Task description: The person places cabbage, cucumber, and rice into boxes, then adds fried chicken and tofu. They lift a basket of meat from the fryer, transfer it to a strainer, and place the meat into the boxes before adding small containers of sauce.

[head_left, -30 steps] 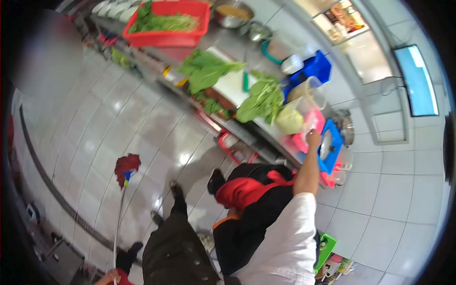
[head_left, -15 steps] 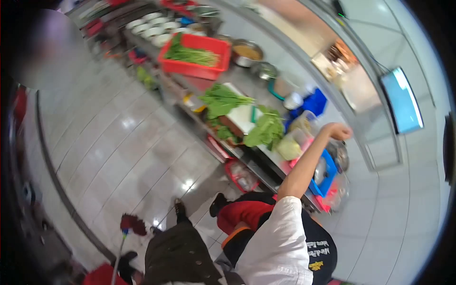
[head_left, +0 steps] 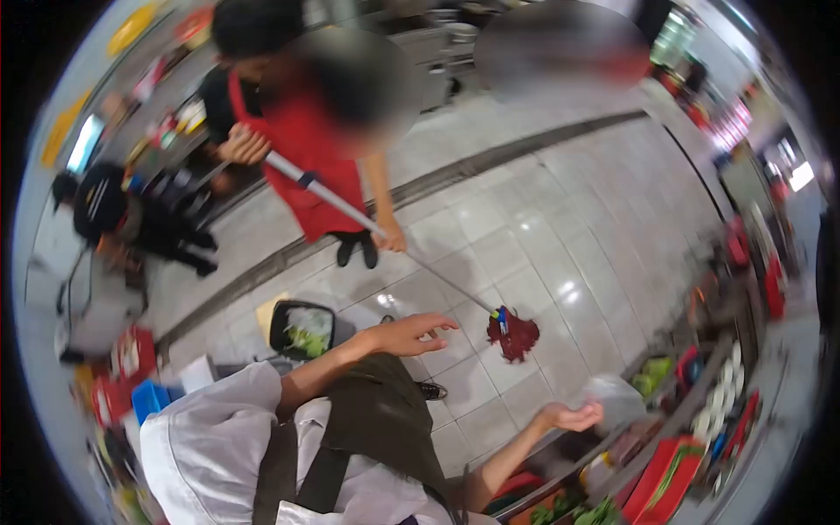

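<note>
My left hand (head_left: 409, 335) stretches out in front of my dark apron (head_left: 376, 420), fingers apart and nothing in it. Beyond it stands a black bin (head_left: 277, 331) holding a clear bag and pale green leaves. Low on the right, my right hand (head_left: 570, 416) is palm up near the counter edge, its fingers curled. A translucent whitish plastic bag (head_left: 617, 398) shows at its fingertips and appears held there; blur softens the contact. Below that hand lie leafy greens (head_left: 599, 512) and a red tray (head_left: 661, 481) with green stalks.
A person in a red apron (head_left: 311, 192) stands ahead, both hands on a mop handle (head_left: 341, 206). The dark red mop head (head_left: 513, 337) touches the tiled floor (head_left: 577, 262). Another person in black (head_left: 131, 210) is at the far left. A floor channel (head_left: 455, 171) crosses behind.
My view has swung left from the counter and wall screen to the floor and the person mopping. My left hand now shows. The translucent bag appears beside my right hand.
</note>
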`<state>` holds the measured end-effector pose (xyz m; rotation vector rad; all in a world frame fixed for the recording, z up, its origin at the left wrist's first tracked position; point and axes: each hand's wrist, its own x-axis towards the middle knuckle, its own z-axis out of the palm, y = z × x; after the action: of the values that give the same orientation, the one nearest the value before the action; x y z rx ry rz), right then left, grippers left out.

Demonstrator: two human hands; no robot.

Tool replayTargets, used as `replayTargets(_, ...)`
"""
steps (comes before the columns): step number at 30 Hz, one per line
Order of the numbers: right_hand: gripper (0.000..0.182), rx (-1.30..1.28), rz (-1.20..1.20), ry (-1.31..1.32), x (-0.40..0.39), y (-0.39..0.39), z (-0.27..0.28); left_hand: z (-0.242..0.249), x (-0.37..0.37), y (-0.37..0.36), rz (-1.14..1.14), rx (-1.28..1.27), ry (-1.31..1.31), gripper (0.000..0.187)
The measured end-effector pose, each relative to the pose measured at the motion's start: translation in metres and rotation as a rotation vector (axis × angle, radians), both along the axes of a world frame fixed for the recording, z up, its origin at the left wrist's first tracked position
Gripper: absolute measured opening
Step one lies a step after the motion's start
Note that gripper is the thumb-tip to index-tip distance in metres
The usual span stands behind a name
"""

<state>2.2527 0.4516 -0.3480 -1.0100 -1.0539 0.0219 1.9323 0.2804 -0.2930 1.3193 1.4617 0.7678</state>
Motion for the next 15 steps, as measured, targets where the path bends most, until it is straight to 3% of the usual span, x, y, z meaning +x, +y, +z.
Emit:
replayTargets(3,0.027,-0.416,0.468,-0.045,-0.114,-0.036,-0.054,-0.055,-0.069,-0.053,0.284,0.001,0.13,0.044)
replayTargets(5,0.025,-0.614,0.763,-0.104,-0.211,-0.061,-0.083,-0.107,-0.145,-0.112,0.631,0.049,0.208,0.047)
replayTargets(7,0.024,-0.786,1.017,-0.168,-0.266,-0.085,-0.132,-0.104,-0.218,-0.151,1.07,-0.273,0.197,0.061)
replayTargets(11,0.027,-1.152,1.487,-0.264,-0.343,-0.125,-0.158,-0.074,-0.356,-0.232,1.855,0.185,0.487,0.074)
replayTargets(12,0.027,-1.17,1.539,-0.363,-0.357,-0.132,-0.168,-0.039,-0.385,-0.239,2.013,0.525,0.405,0.07)
replayTargets(13,0.027,-1.179,1.586,-0.462,-0.372,-0.135,-0.19,-0.047,-0.442,-0.282,2.003,0.665,0.684,0.064)
replayTargets(14,0.027,-1.183,1.628,-0.564,-0.389,-0.136,-0.21,0.007,-0.462,-0.279,2.07,0.929,0.341,0.056)
replayTargets(15,0.028,-1.205,1.648,-0.583,-0.399,-0.134,-0.227,0.043,-0.479,-0.277,2.083,1.076,0.391,0.052)
